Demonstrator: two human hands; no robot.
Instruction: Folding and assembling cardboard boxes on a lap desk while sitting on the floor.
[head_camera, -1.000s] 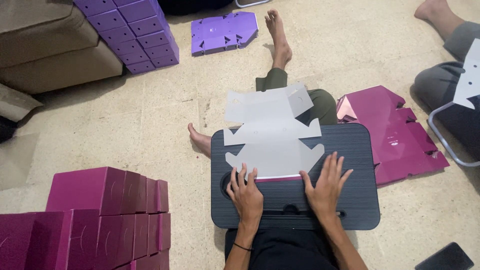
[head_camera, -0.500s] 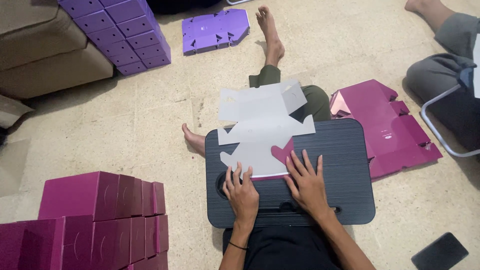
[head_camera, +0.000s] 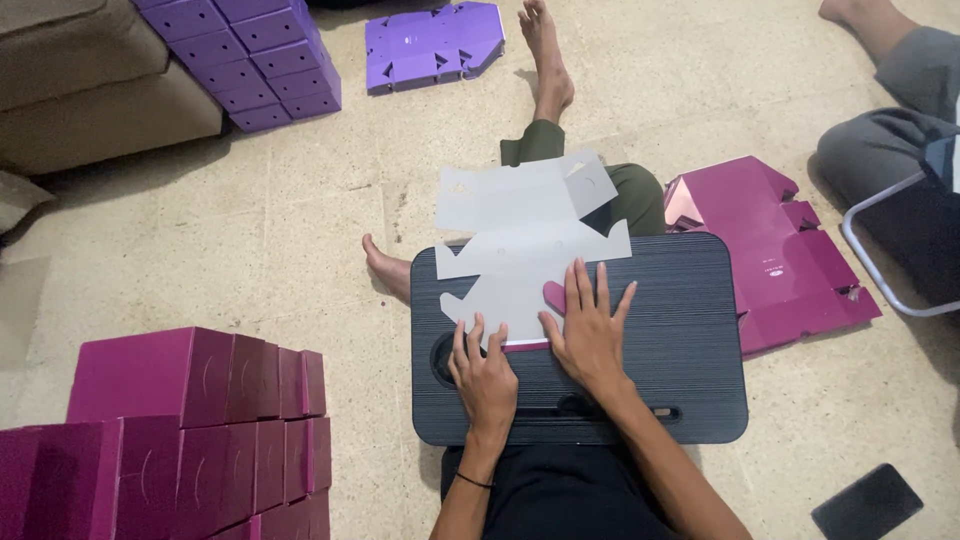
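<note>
A flat grey die-cut cardboard box blank (head_camera: 520, 225) lies grey side up on a dark lap desk (head_camera: 680, 350) across my legs. My left hand (head_camera: 485, 375) presses flat on the blank's near edge. My right hand (head_camera: 590, 330) lies with fingers spread over its right corner, where a magenta flap (head_camera: 553, 296) is folded up and over. Neither hand grips anything; both push down on the card.
Folded magenta boxes (head_camera: 190, 430) are stacked at the lower left. A pile of flat magenta blanks (head_camera: 770, 250) lies right of the desk. Purple boxes (head_camera: 250, 60) and purple blanks (head_camera: 430, 45) sit farther back. Another person's legs (head_camera: 890, 90) are at the upper right; a phone (head_camera: 865, 500) lies at the lower right.
My right hand slid left and forward onto the blank's right corner, folding a magenta flap over. The left hand stayed pressing the near edge. The view shifted slightly.
</note>
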